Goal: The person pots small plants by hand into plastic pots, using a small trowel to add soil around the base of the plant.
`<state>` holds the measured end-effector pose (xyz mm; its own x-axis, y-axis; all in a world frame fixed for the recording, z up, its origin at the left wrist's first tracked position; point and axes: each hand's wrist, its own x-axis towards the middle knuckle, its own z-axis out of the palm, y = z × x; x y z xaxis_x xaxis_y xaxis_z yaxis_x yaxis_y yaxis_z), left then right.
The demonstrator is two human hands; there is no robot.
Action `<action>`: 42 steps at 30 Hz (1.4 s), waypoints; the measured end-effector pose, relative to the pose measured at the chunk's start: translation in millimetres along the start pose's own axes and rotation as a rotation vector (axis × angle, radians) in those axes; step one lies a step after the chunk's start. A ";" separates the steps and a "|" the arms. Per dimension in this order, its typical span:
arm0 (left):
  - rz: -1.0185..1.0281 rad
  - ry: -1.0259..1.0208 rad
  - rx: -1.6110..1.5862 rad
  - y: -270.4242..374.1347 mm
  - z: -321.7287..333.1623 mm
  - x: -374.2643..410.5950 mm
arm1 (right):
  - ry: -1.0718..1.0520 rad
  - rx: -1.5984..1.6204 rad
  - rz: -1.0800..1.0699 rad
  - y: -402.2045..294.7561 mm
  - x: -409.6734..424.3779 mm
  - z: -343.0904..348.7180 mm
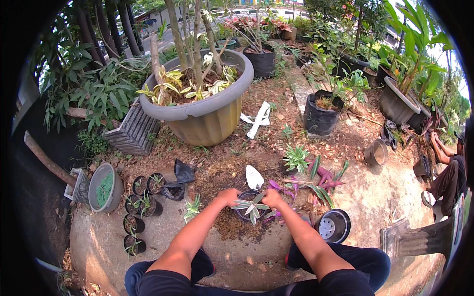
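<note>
A dark plastic plant pot stands before me with a striped-leaf plant in it. My left hand grips the pot's left side near the rim, and my right hand is at its right side. Loose soil is spread around and under the pot. Just beyond it lies a white scoop-like piece. To the right are uprooted purple and green plants and a small green-and-white plant. A small striped plant lies left of my left forearm.
Several small black pots with seedlings and a grey tub stand at left. A black pot with a holed base is near my right knee. Beyond are a large planter and a black grow bag. Another person sits far right.
</note>
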<state>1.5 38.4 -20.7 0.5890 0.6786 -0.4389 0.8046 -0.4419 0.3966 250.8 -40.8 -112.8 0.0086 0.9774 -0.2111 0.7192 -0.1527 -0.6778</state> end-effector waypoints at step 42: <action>-0.308 0.429 -0.072 -49.3 41.9 -13.3 | 0.280 -0.700 0.208 -58.8 -3.2 -68.9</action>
<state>-42.9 26.6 -68.2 0.2306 0.9562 -0.1804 0.9195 -0.1535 0.3620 256.4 -25.0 -23.7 0.2996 0.9534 -0.0368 0.9535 -0.3005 -0.0222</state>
